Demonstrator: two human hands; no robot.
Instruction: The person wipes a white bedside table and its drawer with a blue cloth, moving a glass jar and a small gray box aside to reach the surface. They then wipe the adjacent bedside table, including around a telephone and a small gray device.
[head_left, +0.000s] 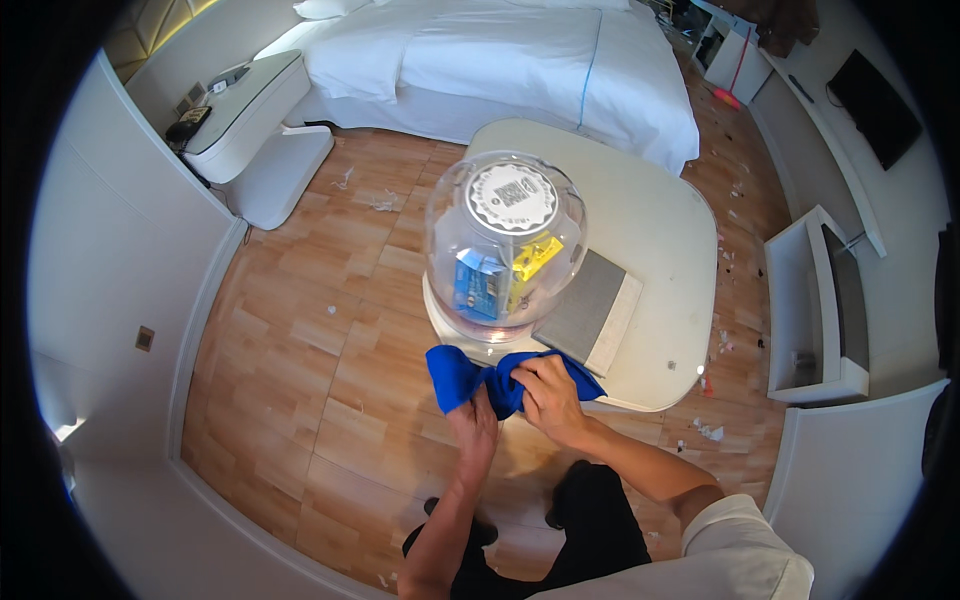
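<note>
A blue cloth (504, 386) is bunched between my hands at the near edge of the cream table (667, 262). My left hand (474, 421) grips it from below, with its fingers partly covered by the fabric. My right hand (550, 394) pinches the other part, and a loose corner spreads out to the right. Just beyond the cloth stands a clear rounded container (442, 225) with a white round label bearing writing and a printed code on top. Through its wall show a blue packet (478, 286) and a yellow packet (534, 259). A grey folder-like item (581, 307) lies beside it.
A white bed (495, 60) stands beyond the table. At the left are a bedside unit (251, 105) and a telephone (189, 124). White shelving (795, 307) lines the right wall. Litter (707, 430) is scattered over the wood-pattern floor (300, 360). A red-handled broom (727, 96) leans far right.
</note>
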